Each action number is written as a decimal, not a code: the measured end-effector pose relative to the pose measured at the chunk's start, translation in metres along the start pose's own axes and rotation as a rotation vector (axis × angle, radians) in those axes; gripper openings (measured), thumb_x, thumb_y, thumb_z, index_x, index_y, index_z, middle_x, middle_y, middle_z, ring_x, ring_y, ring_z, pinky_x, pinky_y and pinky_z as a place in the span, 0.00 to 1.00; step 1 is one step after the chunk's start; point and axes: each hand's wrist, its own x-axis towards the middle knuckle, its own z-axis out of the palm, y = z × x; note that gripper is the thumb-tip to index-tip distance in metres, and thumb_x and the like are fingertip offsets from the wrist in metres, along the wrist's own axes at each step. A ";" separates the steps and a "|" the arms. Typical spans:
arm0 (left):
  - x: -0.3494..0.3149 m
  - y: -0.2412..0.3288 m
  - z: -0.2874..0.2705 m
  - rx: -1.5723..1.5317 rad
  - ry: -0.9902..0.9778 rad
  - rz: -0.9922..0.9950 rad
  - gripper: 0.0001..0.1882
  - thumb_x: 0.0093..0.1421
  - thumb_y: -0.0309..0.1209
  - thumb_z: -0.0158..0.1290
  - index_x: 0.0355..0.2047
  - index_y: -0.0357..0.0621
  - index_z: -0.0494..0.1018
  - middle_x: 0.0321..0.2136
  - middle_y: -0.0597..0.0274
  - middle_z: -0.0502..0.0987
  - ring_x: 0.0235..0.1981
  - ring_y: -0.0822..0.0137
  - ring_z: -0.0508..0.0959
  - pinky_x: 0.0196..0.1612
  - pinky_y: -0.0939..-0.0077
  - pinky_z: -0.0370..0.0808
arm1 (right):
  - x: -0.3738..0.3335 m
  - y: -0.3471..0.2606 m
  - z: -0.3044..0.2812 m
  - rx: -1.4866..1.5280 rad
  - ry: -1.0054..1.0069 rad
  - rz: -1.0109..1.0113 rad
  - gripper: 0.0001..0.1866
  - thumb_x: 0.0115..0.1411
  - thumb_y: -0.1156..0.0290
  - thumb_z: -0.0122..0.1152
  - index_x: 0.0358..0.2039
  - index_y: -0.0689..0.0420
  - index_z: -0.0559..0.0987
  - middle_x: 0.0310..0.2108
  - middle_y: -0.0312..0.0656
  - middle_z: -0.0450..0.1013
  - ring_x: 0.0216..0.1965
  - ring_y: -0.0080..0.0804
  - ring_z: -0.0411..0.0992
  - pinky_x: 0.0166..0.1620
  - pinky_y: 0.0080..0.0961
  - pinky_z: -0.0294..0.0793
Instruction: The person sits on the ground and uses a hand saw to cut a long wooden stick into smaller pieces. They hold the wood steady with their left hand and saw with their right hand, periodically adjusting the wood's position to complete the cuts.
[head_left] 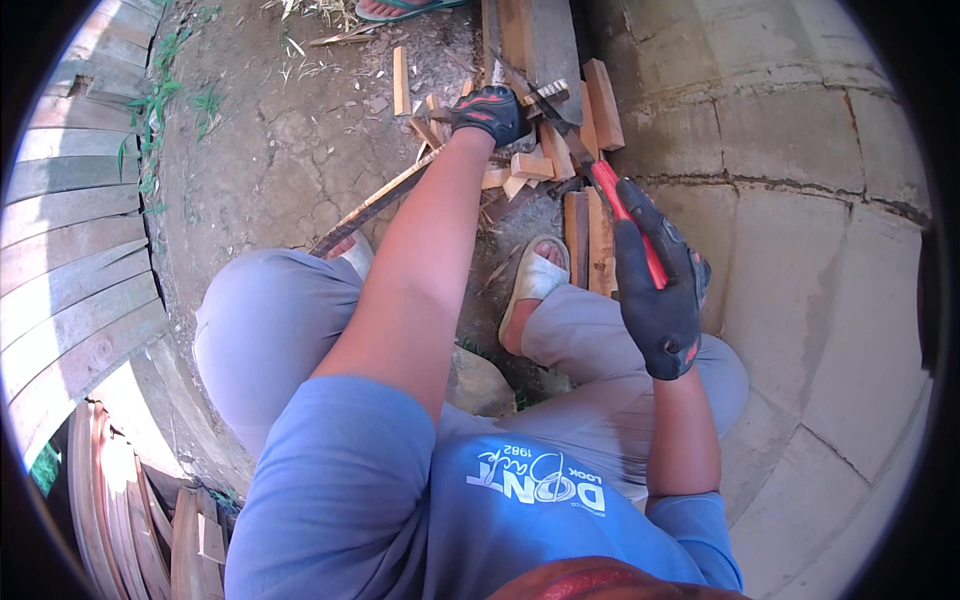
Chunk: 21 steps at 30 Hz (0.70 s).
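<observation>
My left hand (pixel 490 115), in a black glove with red marks, is closed on a light wooden strip (pixel 546 93) over a wooden beam (pixel 548 40). Its end sticks out to the right of my fingers. My right hand (pixel 662 290), in a black glove, is wrapped round the red handle (pixel 625 220) of a long-bladed tool. The dark, tapering blade (pixel 578 148) slants up and left, crossing close to the strip's end. Whether it is a saw or a machete I cannot tell. Short wood offcuts (pixel 532 166) lie below the strip.
A long, thin wooden piece (pixel 375 203) slants down-left from my left hand beside my knee. Wood blocks (pixel 603 105) lean near the concrete slabs (pixel 780 260) on the right. Planks (pixel 75 230) line the left. At the top is another person's sandalled foot (pixel 400 10).
</observation>
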 end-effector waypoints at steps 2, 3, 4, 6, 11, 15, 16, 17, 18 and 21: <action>-0.005 0.011 0.006 0.027 0.088 -0.058 0.29 0.58 0.54 0.64 0.52 0.46 0.85 0.51 0.44 0.85 0.54 0.43 0.85 0.55 0.51 0.82 | -0.005 -0.003 0.002 -0.043 -0.024 0.029 0.19 0.71 0.70 0.61 0.60 0.50 0.84 0.47 0.52 0.85 0.42 0.47 0.86 0.46 0.38 0.83; -0.006 0.014 0.006 0.015 0.095 -0.078 0.29 0.58 0.54 0.64 0.52 0.47 0.85 0.51 0.44 0.85 0.53 0.44 0.85 0.55 0.50 0.82 | -0.007 -0.004 0.003 -0.065 -0.037 0.043 0.19 0.70 0.70 0.61 0.60 0.50 0.84 0.47 0.52 0.85 0.41 0.48 0.86 0.45 0.38 0.83; -0.009 0.018 0.004 0.000 0.105 -0.098 0.29 0.58 0.54 0.64 0.52 0.47 0.85 0.51 0.44 0.85 0.53 0.44 0.85 0.55 0.50 0.82 | -0.008 -0.003 0.004 -0.066 -0.017 0.013 0.19 0.70 0.70 0.61 0.60 0.50 0.84 0.47 0.53 0.85 0.41 0.49 0.86 0.45 0.38 0.83; -0.007 0.017 0.009 -0.010 0.115 -0.113 0.28 0.58 0.54 0.65 0.51 0.50 0.85 0.51 0.46 0.85 0.52 0.45 0.85 0.54 0.50 0.82 | -0.010 0.001 0.010 -0.068 0.022 -0.050 0.19 0.70 0.71 0.62 0.60 0.49 0.84 0.46 0.53 0.85 0.40 0.49 0.86 0.44 0.38 0.83; -0.013 0.020 0.006 -0.025 0.122 -0.139 0.27 0.57 0.54 0.66 0.51 0.53 0.85 0.51 0.49 0.85 0.52 0.46 0.85 0.54 0.50 0.82 | -0.010 -0.009 0.015 0.003 0.007 -0.008 0.19 0.69 0.71 0.63 0.60 0.50 0.84 0.46 0.52 0.85 0.40 0.48 0.86 0.44 0.37 0.83; -0.018 0.019 0.005 -0.079 0.112 -0.149 0.25 0.59 0.52 0.64 0.52 0.54 0.84 0.52 0.51 0.85 0.54 0.50 0.85 0.56 0.54 0.81 | -0.014 -0.017 0.039 0.065 -0.009 -0.045 0.19 0.68 0.72 0.63 0.59 0.51 0.84 0.47 0.52 0.85 0.41 0.47 0.86 0.44 0.37 0.83; -0.019 0.018 0.004 -0.092 0.144 -0.141 0.24 0.61 0.51 0.62 0.51 0.54 0.84 0.52 0.53 0.85 0.55 0.52 0.85 0.57 0.55 0.81 | -0.018 -0.024 0.049 0.048 -0.027 -0.036 0.20 0.67 0.72 0.64 0.60 0.52 0.83 0.47 0.51 0.85 0.40 0.46 0.85 0.43 0.37 0.83; -0.019 0.016 0.003 -0.088 0.147 -0.132 0.23 0.60 0.51 0.63 0.51 0.54 0.85 0.51 0.53 0.86 0.54 0.52 0.85 0.56 0.55 0.81 | -0.022 -0.030 0.057 0.005 -0.054 -0.016 0.20 0.68 0.72 0.63 0.61 0.52 0.83 0.48 0.52 0.84 0.42 0.45 0.86 0.45 0.36 0.83; -0.019 0.017 0.002 -0.088 0.148 -0.121 0.23 0.60 0.51 0.63 0.51 0.55 0.85 0.51 0.53 0.86 0.54 0.52 0.85 0.56 0.56 0.81 | -0.027 -0.036 0.061 -0.044 -0.082 0.004 0.21 0.69 0.72 0.62 0.62 0.52 0.82 0.49 0.53 0.84 0.43 0.45 0.86 0.47 0.35 0.83; -0.019 0.021 -0.005 -0.052 0.125 -0.125 0.22 0.59 0.50 0.64 0.49 0.54 0.86 0.49 0.53 0.87 0.53 0.52 0.86 0.55 0.57 0.82 | -0.023 -0.044 0.052 -0.059 -0.042 -0.013 0.22 0.69 0.73 0.63 0.63 0.55 0.81 0.48 0.50 0.85 0.45 0.42 0.86 0.45 0.38 0.84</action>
